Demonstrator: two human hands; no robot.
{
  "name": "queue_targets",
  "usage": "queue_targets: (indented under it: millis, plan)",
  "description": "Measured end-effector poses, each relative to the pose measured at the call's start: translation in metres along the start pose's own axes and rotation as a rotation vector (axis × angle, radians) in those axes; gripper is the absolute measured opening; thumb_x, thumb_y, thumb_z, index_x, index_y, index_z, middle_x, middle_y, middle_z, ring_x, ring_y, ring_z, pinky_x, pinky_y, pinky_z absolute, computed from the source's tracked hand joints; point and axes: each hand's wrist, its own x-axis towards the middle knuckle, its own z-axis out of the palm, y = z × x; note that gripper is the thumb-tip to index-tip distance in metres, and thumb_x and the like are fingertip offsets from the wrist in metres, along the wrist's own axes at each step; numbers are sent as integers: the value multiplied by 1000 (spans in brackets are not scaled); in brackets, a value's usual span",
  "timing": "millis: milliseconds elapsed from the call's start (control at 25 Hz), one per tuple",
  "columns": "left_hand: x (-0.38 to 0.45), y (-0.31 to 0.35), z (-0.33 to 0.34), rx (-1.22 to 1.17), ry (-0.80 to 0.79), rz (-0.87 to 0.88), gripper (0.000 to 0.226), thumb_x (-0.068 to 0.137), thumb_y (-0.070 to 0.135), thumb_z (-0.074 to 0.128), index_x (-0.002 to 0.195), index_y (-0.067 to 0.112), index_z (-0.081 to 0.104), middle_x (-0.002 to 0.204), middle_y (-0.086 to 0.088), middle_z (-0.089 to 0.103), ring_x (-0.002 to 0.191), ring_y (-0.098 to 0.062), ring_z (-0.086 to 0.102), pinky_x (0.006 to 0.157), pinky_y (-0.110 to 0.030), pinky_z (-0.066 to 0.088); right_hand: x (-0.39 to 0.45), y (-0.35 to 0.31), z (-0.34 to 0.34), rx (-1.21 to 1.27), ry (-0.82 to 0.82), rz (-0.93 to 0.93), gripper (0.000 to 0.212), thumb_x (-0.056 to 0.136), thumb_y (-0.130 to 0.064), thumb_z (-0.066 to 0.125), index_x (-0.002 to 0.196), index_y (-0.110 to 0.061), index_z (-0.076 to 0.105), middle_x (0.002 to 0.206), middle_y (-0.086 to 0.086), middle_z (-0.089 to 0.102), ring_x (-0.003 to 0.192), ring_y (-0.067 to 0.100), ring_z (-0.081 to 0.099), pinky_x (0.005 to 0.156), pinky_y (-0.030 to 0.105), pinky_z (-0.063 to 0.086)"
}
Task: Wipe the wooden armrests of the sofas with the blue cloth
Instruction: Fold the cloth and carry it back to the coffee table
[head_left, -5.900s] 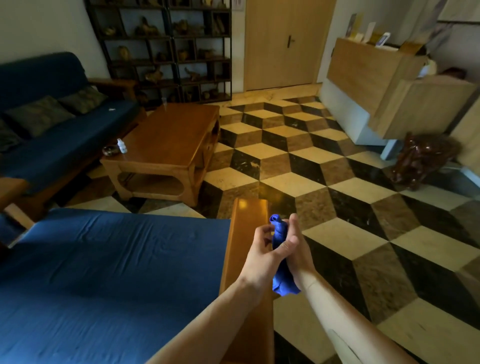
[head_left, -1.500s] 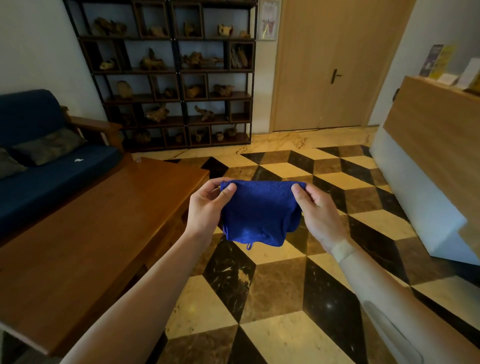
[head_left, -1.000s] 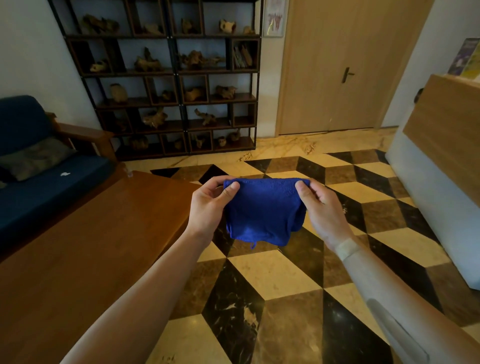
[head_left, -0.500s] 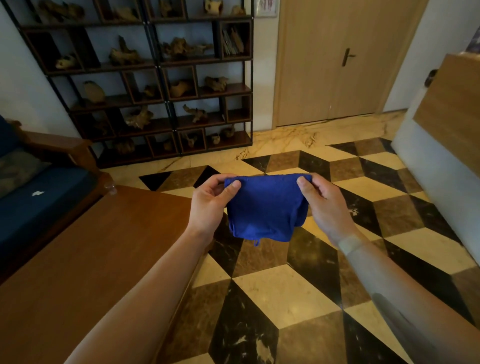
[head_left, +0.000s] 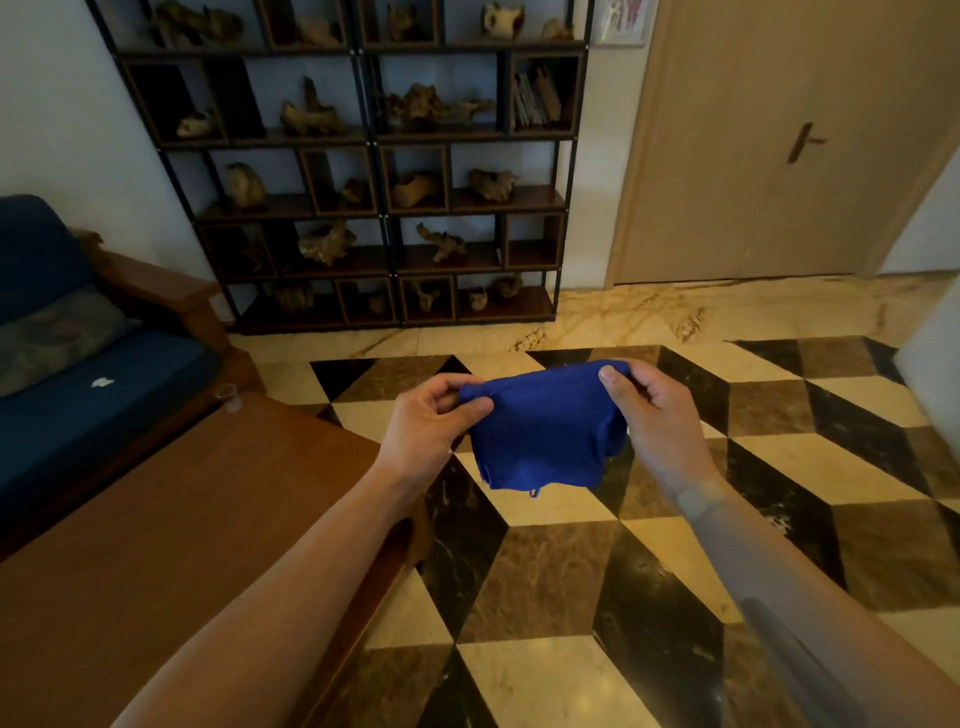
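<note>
The blue cloth (head_left: 543, 434) hangs folded in the air in front of me, over the checkered floor. My left hand (head_left: 428, 418) pinches its upper left corner and my right hand (head_left: 649, 410) pinches its upper right corner. A blue sofa (head_left: 93, 395) with a wooden armrest (head_left: 161, 283) stands at the left, well away from both hands.
A wooden coffee table (head_left: 182, 525) fills the lower left, with a small clear cup (head_left: 228, 397) at its far corner. A dark shelf unit (head_left: 374, 171) of carved pieces lines the back wall beside a closed door (head_left: 779, 145). A grey cushion (head_left: 57, 332) lies on the sofa.
From the first sofa's armrest, where both hands bunched the cloth, I have walked past the coffee table. The cloth is now spread between both hands, and the far sofa's armrest is closer.
</note>
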Motion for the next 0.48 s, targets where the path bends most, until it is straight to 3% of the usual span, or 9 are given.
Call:
queue_targets:
  millis: [160,320,480]
  plan:
    - [59,-7,-10,21,116,35,22,91,11,65,111,19,66,105,3,73,101,-12,69,85,-29,55,70,17,22,16,-83,-16,20,102,-30,49,103,-20,66,88,-3,66,78,4,58,66,14,42]
    - [120,-17,-39,33,194,74,20,91,9,64,107,21,65,105,0,72,100,-14,69,82,-26,57,140,32,61,51,-152,-20,21,102,-31,49,105,-20,66,90,-5,66,83,3,59,71,17,44]
    - [182,-29,-77,13,272,107,18,91,6,65,105,18,66,98,0,73,92,-10,70,74,-20,56,208,41,109,61,-214,-79,18,101,-30,51,99,-23,67,85,-10,65,77,-4,58,65,7,39]
